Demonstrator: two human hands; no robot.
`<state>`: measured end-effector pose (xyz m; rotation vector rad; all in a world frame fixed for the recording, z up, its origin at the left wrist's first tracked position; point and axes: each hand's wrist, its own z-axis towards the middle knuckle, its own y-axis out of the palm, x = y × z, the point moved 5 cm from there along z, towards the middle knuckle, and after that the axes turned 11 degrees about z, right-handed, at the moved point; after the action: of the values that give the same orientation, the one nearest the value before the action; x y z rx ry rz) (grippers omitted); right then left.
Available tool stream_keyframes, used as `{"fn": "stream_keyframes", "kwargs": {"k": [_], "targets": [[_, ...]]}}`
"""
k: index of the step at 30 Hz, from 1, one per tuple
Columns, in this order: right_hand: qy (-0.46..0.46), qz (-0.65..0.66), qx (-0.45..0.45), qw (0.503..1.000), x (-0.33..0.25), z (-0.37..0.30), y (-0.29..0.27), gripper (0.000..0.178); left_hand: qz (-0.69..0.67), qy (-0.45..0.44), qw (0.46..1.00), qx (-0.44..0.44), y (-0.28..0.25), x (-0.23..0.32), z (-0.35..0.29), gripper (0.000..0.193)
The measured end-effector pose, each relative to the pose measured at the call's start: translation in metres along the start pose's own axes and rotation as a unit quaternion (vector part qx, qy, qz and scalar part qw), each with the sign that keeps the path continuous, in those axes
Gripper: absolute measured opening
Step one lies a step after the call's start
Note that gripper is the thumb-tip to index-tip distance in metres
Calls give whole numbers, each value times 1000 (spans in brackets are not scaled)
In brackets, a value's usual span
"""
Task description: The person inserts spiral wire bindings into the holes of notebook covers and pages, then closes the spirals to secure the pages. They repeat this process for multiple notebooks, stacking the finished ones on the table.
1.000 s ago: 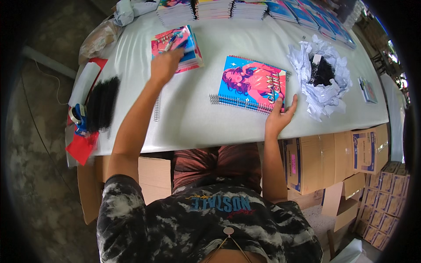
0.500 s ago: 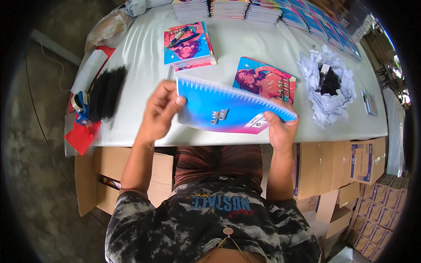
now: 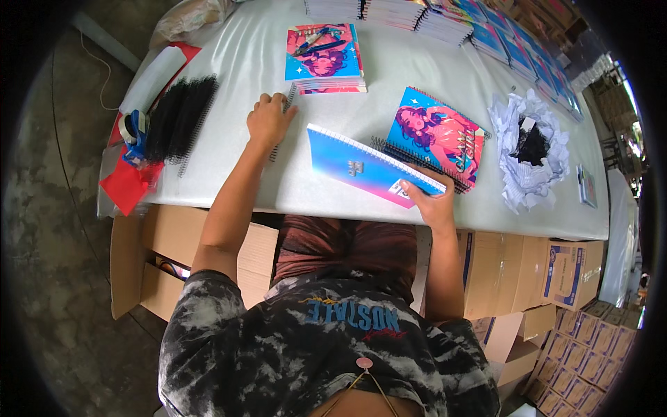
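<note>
My right hand point(image 3: 434, 201) grips an unbound notebook point(image 3: 361, 170) by its right end, thumb on the blue-and-pink cover. A row of punched holes runs along its upper edge, and it tilts over the table's front part. To the left, my left hand point(image 3: 271, 121) is closed around a thin dark spiral binding coil point(image 3: 276, 149), which passes between thumb and fingers on the tabletop. Just beyond that hand stands a stack of notebooks point(image 3: 326, 62) with pens point(image 3: 319, 45) on top. Bound notebooks point(image 3: 434, 135) with an illustrated cover lie behind the held one, their black coils showing.
A bundle of black coils point(image 3: 180, 118) lies at the left, beside a blue tape dispenser point(image 3: 134, 132) and red sheets point(image 3: 128, 184). Crumpled paper point(image 3: 511, 167) cradles black coils at right. Notebook stacks point(image 3: 389, 17) line the back. Cardboard boxes point(image 3: 514, 271) sit below the table edge.
My left hand has let go of the unbound notebook and moved forward to the coil beside the stack. The right hand keeps the notebook, now swung lower at its right end.
</note>
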<state>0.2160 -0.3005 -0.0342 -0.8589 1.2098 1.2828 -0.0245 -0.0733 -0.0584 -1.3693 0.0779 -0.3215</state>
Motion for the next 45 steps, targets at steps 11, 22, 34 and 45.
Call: {"fn": "stream_keyframes", "kwargs": {"k": [11, 22, 34, 45], "targets": [[-49, 38, 32, 998, 11, 3, 1, 28, -469, 102, 852, -208, -66, 7, -59, 29], [-47, 44, 30, 997, 10, 0, 4, 28, -435, 72, 876, -196, -73, 33, -61, 45], [-114, 14, -46, 992, 0, 3, 8, 25, -553, -44, 733, -394, -64, 23, -49, 40], [-37, -8, 18, 999, 22, -12, 8, 23, -89, 281, 936, -194, -129, 53, -51, 29]]}}
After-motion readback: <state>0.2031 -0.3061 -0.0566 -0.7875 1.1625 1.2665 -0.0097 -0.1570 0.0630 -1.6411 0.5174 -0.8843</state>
